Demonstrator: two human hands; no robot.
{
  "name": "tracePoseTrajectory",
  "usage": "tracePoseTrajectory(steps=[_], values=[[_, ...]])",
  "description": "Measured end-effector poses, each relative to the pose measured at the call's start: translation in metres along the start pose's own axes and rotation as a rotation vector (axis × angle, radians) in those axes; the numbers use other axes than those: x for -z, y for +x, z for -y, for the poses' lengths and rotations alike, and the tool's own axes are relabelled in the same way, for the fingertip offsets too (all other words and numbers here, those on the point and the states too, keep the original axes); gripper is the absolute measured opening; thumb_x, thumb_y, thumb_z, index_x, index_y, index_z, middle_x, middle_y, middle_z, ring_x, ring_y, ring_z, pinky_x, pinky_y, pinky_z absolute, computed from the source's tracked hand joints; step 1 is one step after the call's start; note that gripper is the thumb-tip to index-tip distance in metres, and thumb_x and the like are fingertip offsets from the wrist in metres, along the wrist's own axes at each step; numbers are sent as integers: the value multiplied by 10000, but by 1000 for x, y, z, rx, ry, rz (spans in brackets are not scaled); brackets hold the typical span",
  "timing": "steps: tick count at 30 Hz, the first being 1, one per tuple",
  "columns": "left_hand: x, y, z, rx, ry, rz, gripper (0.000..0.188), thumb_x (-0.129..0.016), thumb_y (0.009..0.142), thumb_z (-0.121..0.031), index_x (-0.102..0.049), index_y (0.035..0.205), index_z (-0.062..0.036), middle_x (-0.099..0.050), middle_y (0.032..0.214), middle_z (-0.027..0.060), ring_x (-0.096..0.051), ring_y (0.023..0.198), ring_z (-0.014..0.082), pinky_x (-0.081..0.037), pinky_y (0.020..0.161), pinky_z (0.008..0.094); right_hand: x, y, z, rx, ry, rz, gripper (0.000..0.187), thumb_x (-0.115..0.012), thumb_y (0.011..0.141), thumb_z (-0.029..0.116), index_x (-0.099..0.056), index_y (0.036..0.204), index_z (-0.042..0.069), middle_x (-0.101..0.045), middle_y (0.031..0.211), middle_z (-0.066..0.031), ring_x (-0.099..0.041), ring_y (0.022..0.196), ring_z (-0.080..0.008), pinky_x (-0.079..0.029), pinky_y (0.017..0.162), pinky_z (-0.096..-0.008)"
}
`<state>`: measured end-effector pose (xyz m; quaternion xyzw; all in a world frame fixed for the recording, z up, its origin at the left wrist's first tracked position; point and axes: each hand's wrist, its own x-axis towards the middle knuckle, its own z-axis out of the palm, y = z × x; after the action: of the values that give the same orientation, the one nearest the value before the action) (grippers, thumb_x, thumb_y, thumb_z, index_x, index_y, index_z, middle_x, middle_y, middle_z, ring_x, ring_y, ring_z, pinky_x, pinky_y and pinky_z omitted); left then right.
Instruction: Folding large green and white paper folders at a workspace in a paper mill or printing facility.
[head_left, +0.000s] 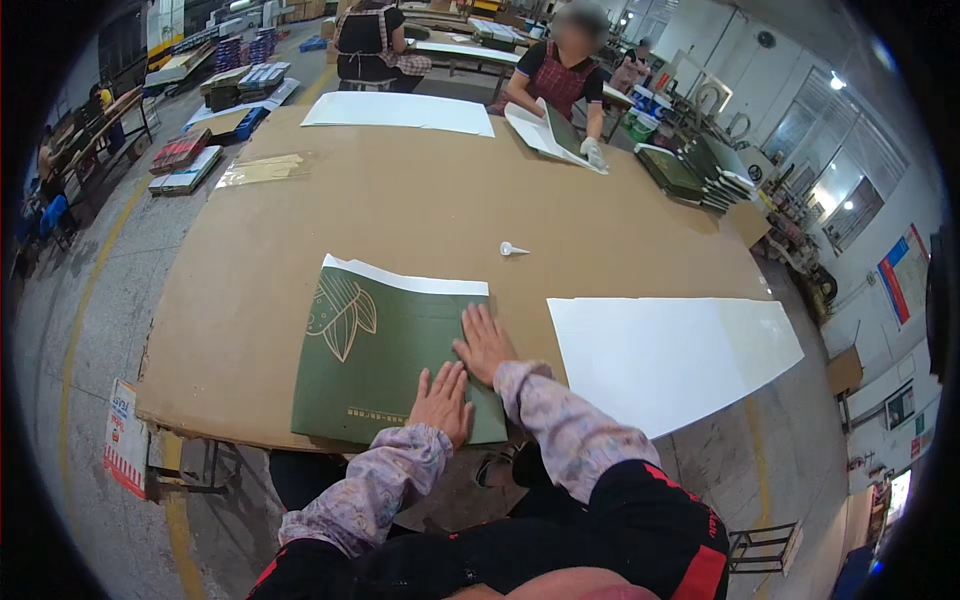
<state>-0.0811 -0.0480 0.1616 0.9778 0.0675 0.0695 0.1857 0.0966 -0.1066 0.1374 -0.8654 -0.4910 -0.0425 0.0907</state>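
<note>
A green paper bag (385,345) lies flat on the brown tabletop in front of me. It has pale leaf outlines at its upper left and a white strip along its far edge. Near its lower right part, my left hand (441,404) rests flat with the fingers stretched out. My right hand (485,346) presses on its right edge, fingers extended and slightly apart. Neither hand grips anything. To the right lies a stack of large white sheets (670,355). Beyond the bag sits a small white nozzle-shaped piece (512,249).
Across the brown table (400,205), a co-worker (562,75) in a gloved hand folds a green and white sheet (550,135). White sheets (400,112) lie at the far edge, pale strips (265,170) at the far left. Green bags (695,175) are piled at the far right.
</note>
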Motion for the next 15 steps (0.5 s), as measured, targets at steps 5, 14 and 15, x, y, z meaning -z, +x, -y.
tracePoseTrajectory(steps=[5, 14, 15], values=[[-16, -2, 10, 80, -136, -224, 541, -486, 823, -171, -361, 1304, 45, -338, 1389, 173, -244, 1331, 301, -159, 1107, 422, 42, -89, 53, 29, 22, 129, 599, -420, 901, 343, -276, 1371, 1, -239, 1454, -154, -196, 1355, -294, -167, 1082, -486], [19, -25, -1, 149, 150, 84, 583, -518, 848, -321, -372, 1323, -16, -315, 1415, 132, -226, 1340, 273, -115, 1102, 474, 44, -108, 61, 4, -19, 120, 573, -396, 919, 331, -276, 1372, 2, -248, 1451, -151, -206, 1355, -285, -132, 1086, -500], [16, -33, 5, 117, 136, 39, 568, -478, 869, -341, -369, 1329, -25, -304, 1423, 129, -214, 1346, 270, -97, 1099, 488, 47, -107, 62, 11, -17, 146, 590, -388, 922, 353, -265, 1374, -5, -237, 1453, -160, -197, 1357, -288, -132, 1090, -489]])
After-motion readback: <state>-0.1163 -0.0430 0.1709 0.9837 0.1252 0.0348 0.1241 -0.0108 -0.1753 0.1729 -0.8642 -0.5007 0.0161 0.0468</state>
